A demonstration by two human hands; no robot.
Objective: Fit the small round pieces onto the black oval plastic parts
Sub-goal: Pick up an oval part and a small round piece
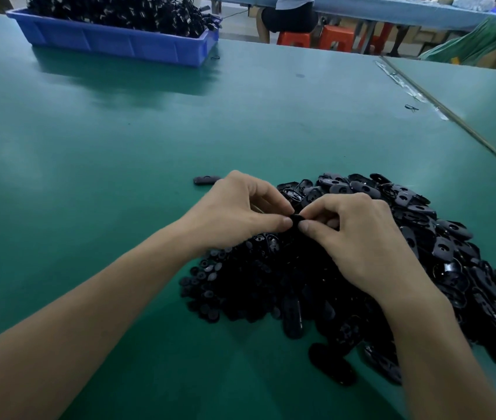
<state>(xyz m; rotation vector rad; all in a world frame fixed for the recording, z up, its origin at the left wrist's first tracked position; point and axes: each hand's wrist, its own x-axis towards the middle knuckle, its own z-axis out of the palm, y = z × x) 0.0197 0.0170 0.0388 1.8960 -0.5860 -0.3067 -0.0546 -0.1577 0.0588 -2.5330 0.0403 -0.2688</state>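
- Left hand (240, 207) and right hand (356, 237) held over green table top (104, 147), fingers curled, thumbs and forefingers of both pinching one small black piece (296, 221) between them.
- Held piece just above heap of black oval plastic parts (440, 237); round or oval, cannot tell.
- Small round black pieces (207, 277) piled at heap's left edge, under left wrist.
- Lone black oval part (206, 179) on table just beyond left hand.
- Blue plastic tray (113, 42) of black parts far left, well apart.

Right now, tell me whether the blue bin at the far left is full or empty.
Full: the blue bin holds black parts heaped above its rim.
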